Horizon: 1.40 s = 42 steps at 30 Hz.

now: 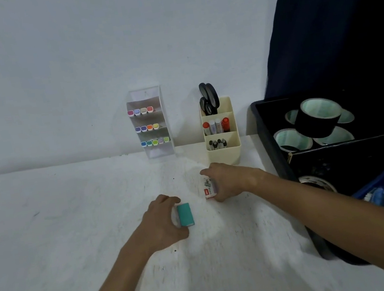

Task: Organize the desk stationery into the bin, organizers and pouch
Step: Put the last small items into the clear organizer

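Teal box (185, 214) in left hand (162, 222); right hand (227, 179) pinches small, perhaps staple, box (209, 188).

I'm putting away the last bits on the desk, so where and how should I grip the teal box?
Pinch the teal box across its two long sides, coming from above. It lies flat on the table with its broad face up, so the narrow width fits between thumb and fingers. The left hand already grips it about that way from its left.
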Tool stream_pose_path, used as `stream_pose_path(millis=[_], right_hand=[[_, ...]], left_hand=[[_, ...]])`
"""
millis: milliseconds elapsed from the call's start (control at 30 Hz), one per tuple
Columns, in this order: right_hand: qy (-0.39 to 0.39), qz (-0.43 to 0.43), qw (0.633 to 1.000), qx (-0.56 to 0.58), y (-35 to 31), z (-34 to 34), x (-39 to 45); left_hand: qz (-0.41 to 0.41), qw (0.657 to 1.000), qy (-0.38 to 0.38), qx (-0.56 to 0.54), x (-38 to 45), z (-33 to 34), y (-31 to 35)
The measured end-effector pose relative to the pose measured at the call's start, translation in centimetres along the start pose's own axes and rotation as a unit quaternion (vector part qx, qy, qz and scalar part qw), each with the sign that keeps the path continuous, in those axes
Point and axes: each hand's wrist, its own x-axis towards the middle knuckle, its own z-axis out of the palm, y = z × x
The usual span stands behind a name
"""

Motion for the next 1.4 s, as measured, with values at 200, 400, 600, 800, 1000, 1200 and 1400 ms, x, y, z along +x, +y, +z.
stream_pose_path(millis=[200,400,600,800,1000,1200,1400], right_hand=[[0.007,0.015,1.0,-0.001,0.2,0.3,0.1],[0.0,0.015,1.0,0.015,0.3,0.2,0.2],[0.001,0.009,1.0,0.025,0.7,0.3,0.2],[0.0,-0.002,1.0,0.029,0.8,0.3,0.3],[0.005,-0.035,0.999,0.031,0.0,0.5,0.2],[-0.009,-0.048,0.998,0.03,-1.0,1.0,0.4],[-0.005,-0.026,0.999,0.043,-2.7,-0.2,1.7]], left_hand=[[0.021,0.998,-0.045,0.042,1.0,-0.5,0.8],[0.052,0.988,-0.074,0.123,2.1,-1.1,1.9],[0.046,0.998,0.015,0.039,2.8,-1.2,1.1],[0.049,0.989,0.112,-0.08,2.0,-0.7,-0.8],[0.075,0.981,0.136,-0.116,0.5,-0.2,-2.8],[0.065,0.99,0.102,-0.071,0.4,-0.3,-3.5],[0.039,0.996,0.085,0.008,1.9,-2.3,-3.1]])
